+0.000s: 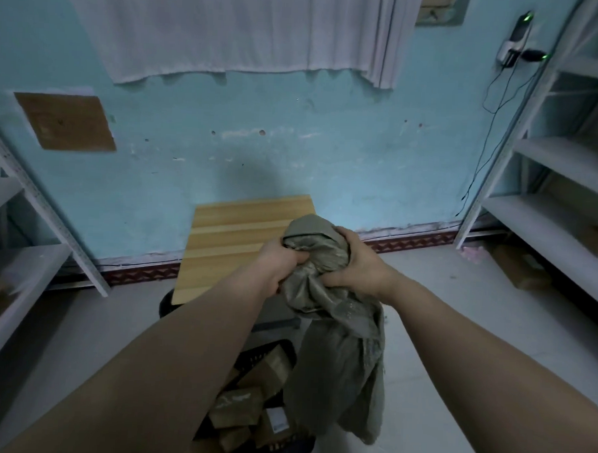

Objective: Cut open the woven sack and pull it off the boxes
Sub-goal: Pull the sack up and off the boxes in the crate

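Left hand [280, 263], right hand [361, 263]: each grip curled tight on bunched top of grey-green woven sack [336, 365]. Sack hangs over brown cardboard boxes [238, 405] in black plastic basket [301, 444] on floor. Looks fully off; best lift tail clear of basket rim, then gather.

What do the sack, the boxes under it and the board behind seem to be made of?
The sack, gripped by the left hand and the right hand, looks like thin woven plastic, grey-green, faintly shiny, crumpling in stiff folds. The boxes look like matte brown cardboard; one bears a white label. The board looks like pale wood or wood-look laminate, with plank-like bands.
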